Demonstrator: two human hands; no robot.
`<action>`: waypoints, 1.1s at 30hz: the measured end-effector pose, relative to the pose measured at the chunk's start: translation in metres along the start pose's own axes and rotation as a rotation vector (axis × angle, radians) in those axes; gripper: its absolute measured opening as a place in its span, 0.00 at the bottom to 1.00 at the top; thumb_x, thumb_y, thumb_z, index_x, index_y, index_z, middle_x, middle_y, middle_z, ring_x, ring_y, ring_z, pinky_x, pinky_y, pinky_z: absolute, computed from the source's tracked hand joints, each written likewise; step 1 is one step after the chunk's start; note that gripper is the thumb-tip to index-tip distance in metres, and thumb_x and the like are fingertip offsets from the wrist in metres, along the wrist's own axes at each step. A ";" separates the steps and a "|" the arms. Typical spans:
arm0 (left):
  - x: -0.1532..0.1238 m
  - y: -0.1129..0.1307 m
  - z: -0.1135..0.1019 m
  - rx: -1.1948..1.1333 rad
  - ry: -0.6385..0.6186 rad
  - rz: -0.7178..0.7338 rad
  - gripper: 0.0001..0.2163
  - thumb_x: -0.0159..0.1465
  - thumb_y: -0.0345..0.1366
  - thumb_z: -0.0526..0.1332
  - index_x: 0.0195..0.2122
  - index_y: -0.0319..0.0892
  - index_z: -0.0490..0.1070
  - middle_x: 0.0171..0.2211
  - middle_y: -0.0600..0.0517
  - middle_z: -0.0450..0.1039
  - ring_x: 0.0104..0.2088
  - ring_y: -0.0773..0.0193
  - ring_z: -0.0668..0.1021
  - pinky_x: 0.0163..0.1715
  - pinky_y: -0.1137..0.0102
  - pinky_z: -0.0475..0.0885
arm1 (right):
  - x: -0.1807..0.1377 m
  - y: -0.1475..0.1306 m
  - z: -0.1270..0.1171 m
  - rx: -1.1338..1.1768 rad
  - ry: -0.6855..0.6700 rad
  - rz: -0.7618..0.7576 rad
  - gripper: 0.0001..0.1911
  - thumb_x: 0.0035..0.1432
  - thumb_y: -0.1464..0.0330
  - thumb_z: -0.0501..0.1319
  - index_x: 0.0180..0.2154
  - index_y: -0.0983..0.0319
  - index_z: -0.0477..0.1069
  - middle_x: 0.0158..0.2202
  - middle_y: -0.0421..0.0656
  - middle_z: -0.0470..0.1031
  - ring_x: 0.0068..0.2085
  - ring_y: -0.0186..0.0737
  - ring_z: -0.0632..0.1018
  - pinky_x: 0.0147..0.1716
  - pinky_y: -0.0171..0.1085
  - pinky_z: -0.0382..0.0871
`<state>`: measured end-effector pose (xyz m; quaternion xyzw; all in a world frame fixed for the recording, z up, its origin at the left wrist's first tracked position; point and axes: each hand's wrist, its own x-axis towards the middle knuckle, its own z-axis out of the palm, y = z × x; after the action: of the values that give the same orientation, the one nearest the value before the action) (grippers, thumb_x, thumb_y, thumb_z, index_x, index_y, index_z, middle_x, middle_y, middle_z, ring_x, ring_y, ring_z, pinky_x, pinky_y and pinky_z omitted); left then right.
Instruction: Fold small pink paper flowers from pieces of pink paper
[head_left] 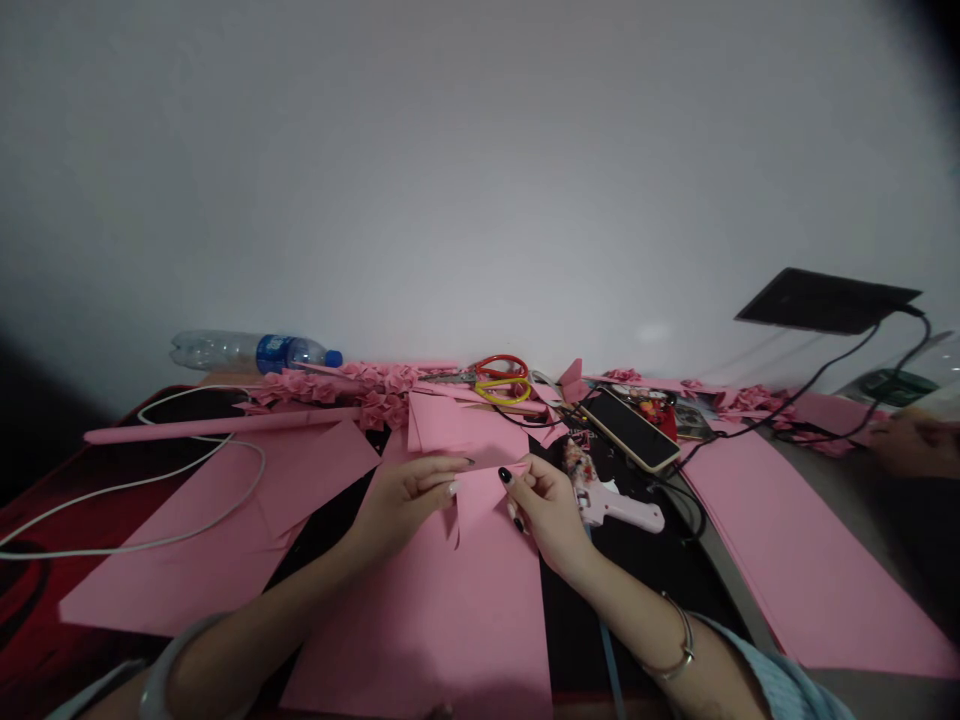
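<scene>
Head view: thin pink paper [481, 492] between left hand [405, 496] and right hand [547, 506]

I see pink paper [480, 505] at centre, scissors [501, 379] with red and yellow handles at twelve o'clock, a blue-capped bottle [255, 351] at ten, a white cable [150, 478] at nine.

At the far edge we see a clear plastic water bottle with a blue label [251, 351] lying on its side. In front of it run folded pink paper flowers [337, 385] and a long rolled pink paper tube [217, 427]. A white cable [187, 470] loops at the left. Red- and yellow-handled scissors [499, 378] lie near a dark smartphone [630, 430], with a pink glue gun [611, 500] just in front.
</scene>
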<state>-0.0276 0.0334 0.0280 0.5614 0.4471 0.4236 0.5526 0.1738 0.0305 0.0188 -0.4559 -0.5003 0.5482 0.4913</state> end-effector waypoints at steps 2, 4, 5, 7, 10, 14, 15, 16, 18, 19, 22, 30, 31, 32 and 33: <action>0.000 -0.001 0.000 -0.003 -0.008 0.010 0.13 0.58 0.36 0.65 0.44 0.40 0.80 0.43 0.47 0.84 0.44 0.54 0.83 0.46 0.64 0.77 | 0.000 0.000 0.000 0.009 -0.001 0.001 0.21 0.57 0.56 0.67 0.24 0.60 0.61 0.14 0.32 0.65 0.14 0.24 0.58 0.14 0.28 0.47; 0.000 -0.003 0.000 -0.007 -0.028 0.020 0.12 0.59 0.37 0.65 0.43 0.40 0.81 0.42 0.47 0.84 0.43 0.55 0.83 0.46 0.64 0.77 | 0.000 0.000 0.000 0.019 0.001 0.002 0.21 0.56 0.55 0.67 0.24 0.60 0.61 0.14 0.31 0.64 0.14 0.24 0.58 0.14 0.28 0.47; 0.000 -0.004 -0.001 -0.011 -0.040 0.021 0.12 0.59 0.37 0.64 0.43 0.40 0.81 0.42 0.47 0.84 0.42 0.55 0.83 0.45 0.64 0.76 | 0.000 0.000 0.000 0.020 0.003 0.005 0.22 0.56 0.55 0.67 0.23 0.60 0.61 0.14 0.31 0.64 0.14 0.24 0.58 0.14 0.28 0.47; 0.001 -0.005 -0.001 -0.016 -0.064 0.018 0.12 0.60 0.38 0.64 0.42 0.40 0.81 0.40 0.47 0.84 0.41 0.55 0.83 0.45 0.64 0.76 | 0.000 0.000 0.000 0.012 0.008 0.016 0.22 0.56 0.55 0.67 0.23 0.60 0.60 0.14 0.32 0.64 0.14 0.25 0.57 0.14 0.28 0.46; 0.001 -0.005 -0.001 -0.013 -0.085 0.010 0.12 0.60 0.38 0.64 0.42 0.40 0.81 0.41 0.46 0.84 0.43 0.54 0.83 0.47 0.63 0.75 | 0.000 0.000 0.000 0.000 0.011 0.024 0.22 0.55 0.55 0.67 0.23 0.60 0.60 0.14 0.32 0.65 0.14 0.25 0.57 0.14 0.28 0.46; 0.001 -0.004 -0.002 -0.007 -0.081 0.000 0.13 0.59 0.38 0.65 0.43 0.39 0.81 0.46 0.45 0.82 0.47 0.51 0.81 0.51 0.60 0.73 | 0.001 -0.002 0.000 -0.033 0.011 0.022 0.22 0.55 0.54 0.66 0.23 0.60 0.60 0.14 0.32 0.65 0.14 0.25 0.57 0.14 0.29 0.46; 0.001 -0.004 -0.002 -0.004 -0.086 -0.001 0.13 0.60 0.38 0.64 0.44 0.40 0.81 0.46 0.45 0.82 0.48 0.51 0.81 0.52 0.60 0.73 | 0.001 -0.003 0.001 -0.042 0.011 0.020 0.22 0.55 0.54 0.66 0.23 0.60 0.60 0.15 0.32 0.65 0.15 0.25 0.57 0.14 0.29 0.46; 0.001 -0.004 -0.002 0.000 -0.090 -0.004 0.13 0.60 0.38 0.64 0.44 0.40 0.81 0.46 0.45 0.82 0.48 0.51 0.81 0.52 0.59 0.73 | 0.001 -0.004 0.001 -0.051 0.007 0.016 0.22 0.55 0.54 0.66 0.23 0.60 0.61 0.15 0.32 0.64 0.15 0.26 0.57 0.15 0.29 0.46; 0.000 -0.003 -0.002 0.011 -0.092 -0.007 0.14 0.60 0.39 0.64 0.44 0.40 0.81 0.46 0.45 0.82 0.48 0.51 0.81 0.52 0.58 0.74 | 0.001 -0.006 0.001 -0.069 -0.005 0.007 0.20 0.56 0.55 0.66 0.24 0.61 0.65 0.15 0.32 0.63 0.16 0.26 0.57 0.16 0.30 0.46; 0.000 -0.003 -0.002 0.018 -0.095 -0.009 0.14 0.60 0.39 0.64 0.44 0.40 0.81 0.46 0.45 0.82 0.48 0.51 0.81 0.52 0.58 0.73 | 0.001 -0.006 0.001 -0.075 -0.013 0.003 0.18 0.56 0.55 0.66 0.26 0.62 0.67 0.15 0.31 0.61 0.17 0.27 0.57 0.17 0.30 0.46; -0.001 -0.002 -0.002 0.032 -0.111 -0.015 0.15 0.60 0.39 0.64 0.46 0.40 0.80 0.49 0.44 0.81 0.50 0.50 0.81 0.53 0.57 0.73 | 0.000 -0.006 0.001 -0.098 -0.024 0.002 0.17 0.56 0.55 0.65 0.30 0.63 0.70 0.15 0.30 0.59 0.17 0.27 0.55 0.18 0.30 0.46; -0.001 0.000 -0.003 0.035 -0.128 -0.013 0.14 0.60 0.39 0.64 0.45 0.41 0.81 0.48 0.45 0.82 0.49 0.49 0.81 0.50 0.59 0.75 | 0.001 -0.006 0.000 -0.149 -0.046 -0.017 0.18 0.56 0.53 0.64 0.31 0.62 0.71 0.14 0.30 0.59 0.17 0.28 0.56 0.19 0.31 0.46; -0.001 0.001 -0.003 0.033 -0.142 -0.007 0.14 0.61 0.39 0.64 0.45 0.41 0.81 0.48 0.45 0.82 0.49 0.49 0.81 0.51 0.59 0.75 | 0.001 -0.007 0.000 -0.145 -0.047 -0.017 0.18 0.56 0.53 0.64 0.31 0.62 0.71 0.14 0.30 0.59 0.17 0.28 0.56 0.19 0.31 0.46; -0.001 0.002 -0.003 0.030 -0.151 0.002 0.14 0.61 0.39 0.64 0.45 0.41 0.82 0.47 0.45 0.82 0.49 0.50 0.81 0.51 0.59 0.75 | 0.001 -0.008 0.001 -0.141 -0.045 -0.017 0.18 0.57 0.53 0.64 0.31 0.62 0.70 0.14 0.31 0.59 0.17 0.28 0.56 0.19 0.32 0.46; -0.001 0.002 -0.003 0.029 -0.157 0.010 0.13 0.61 0.39 0.64 0.45 0.41 0.82 0.47 0.46 0.82 0.49 0.50 0.81 0.52 0.59 0.75 | 0.000 -0.008 0.001 -0.139 -0.043 -0.019 0.19 0.57 0.52 0.63 0.30 0.62 0.70 0.14 0.31 0.60 0.17 0.28 0.56 0.19 0.32 0.46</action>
<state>-0.0304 0.0335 0.0298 0.6029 0.4057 0.3747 0.5758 0.1737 0.0309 0.0271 -0.4722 -0.5519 0.5173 0.4526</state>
